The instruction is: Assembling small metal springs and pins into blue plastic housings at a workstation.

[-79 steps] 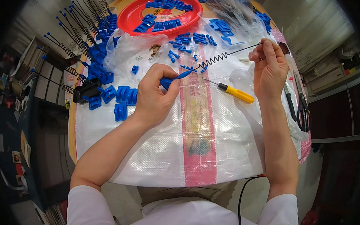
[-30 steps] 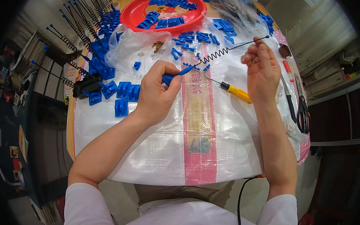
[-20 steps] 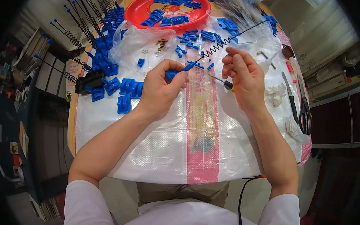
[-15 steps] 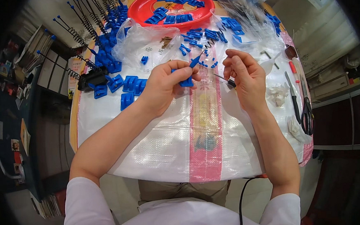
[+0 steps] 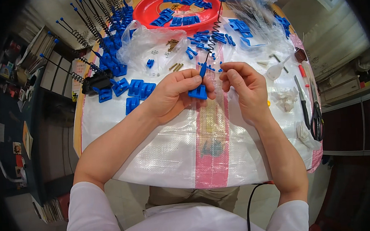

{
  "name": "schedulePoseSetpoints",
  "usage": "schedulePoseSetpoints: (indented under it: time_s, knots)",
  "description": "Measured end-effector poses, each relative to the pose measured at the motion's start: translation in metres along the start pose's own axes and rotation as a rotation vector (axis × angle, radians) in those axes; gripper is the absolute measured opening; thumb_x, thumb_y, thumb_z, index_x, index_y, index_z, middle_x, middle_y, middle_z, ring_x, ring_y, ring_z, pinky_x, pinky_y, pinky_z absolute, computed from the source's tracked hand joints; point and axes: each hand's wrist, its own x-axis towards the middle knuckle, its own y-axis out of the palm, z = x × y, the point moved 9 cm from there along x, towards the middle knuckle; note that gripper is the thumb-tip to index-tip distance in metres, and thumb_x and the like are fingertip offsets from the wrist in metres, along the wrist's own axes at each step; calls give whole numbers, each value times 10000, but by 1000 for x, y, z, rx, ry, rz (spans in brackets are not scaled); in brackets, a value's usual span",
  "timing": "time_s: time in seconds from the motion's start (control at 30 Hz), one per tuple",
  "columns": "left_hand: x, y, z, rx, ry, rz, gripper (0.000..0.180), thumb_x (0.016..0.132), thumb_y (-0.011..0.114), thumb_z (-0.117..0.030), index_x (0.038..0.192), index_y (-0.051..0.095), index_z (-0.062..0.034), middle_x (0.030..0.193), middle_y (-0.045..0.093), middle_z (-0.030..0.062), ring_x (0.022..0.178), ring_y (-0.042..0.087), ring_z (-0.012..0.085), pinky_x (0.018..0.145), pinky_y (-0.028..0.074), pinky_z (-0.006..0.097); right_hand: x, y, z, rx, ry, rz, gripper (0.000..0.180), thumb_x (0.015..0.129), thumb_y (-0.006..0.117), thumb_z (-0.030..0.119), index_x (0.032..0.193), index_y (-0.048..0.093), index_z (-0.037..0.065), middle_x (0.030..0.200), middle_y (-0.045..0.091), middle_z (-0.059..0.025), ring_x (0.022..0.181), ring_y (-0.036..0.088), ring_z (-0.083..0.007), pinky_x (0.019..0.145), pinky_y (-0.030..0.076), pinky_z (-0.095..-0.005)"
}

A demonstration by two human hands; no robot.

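My left hand (image 5: 178,90) grips a blue plastic clip part (image 5: 197,92) with an upright blue stem between thumb and fingers. A thin black rod with a coiled spring (image 5: 213,37) rises from the stem towards the red basin. To the right, my right hand (image 5: 246,86) has curled fingers with the thumb close to them; whatever they may hold is hidden. Tiny blue caps (image 5: 208,67) lie on the sheet beyond both hands, some right by the right fingertips. Brass-coloured screws (image 5: 177,67) lie beyond the left hand.
A red basin (image 5: 141,20) with blue parts stands at the back. Finished-looking spring pieces (image 5: 109,61) crowd the far left. Clear bags (image 5: 155,39) flank loose blue parts (image 5: 200,37). A knife (image 5: 304,108), scissors (image 5: 316,122) and hex key (image 5: 280,62) lie right.
The blue part in my left hand has turned upright and come slightly nearer, its spring rod now standing tall. A dark-handled metal tool by my right hand is out of sight.
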Motion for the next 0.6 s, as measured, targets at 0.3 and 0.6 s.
schedulePoseSetpoints:
  time_s: [0.3, 0.6]
  knots:
    - [2, -6, -8, 135, 118, -59, 203, 1009, 603, -197, 1136, 610, -38, 1128, 682, 103, 990, 663, 170, 844, 572, 346, -3, -7, -1, -60, -10, -81, 164, 996, 615, 96, 1087, 685, -20, 868, 675, -25, 731, 580, -51, 661, 478, -202]
    - [-2, -4, -4, 252, 124, -63, 178, 1018, 592, -182, 1121, 592, -37, 1181, 639, 92, 1030, 649, 151, 846, 575, 342, -2, -29, 8, -77, -145, -232, 90, 969, 671, 80, 982, 682, -8, 820, 646, 20, 710, 539, -18, 616, 420, -188]
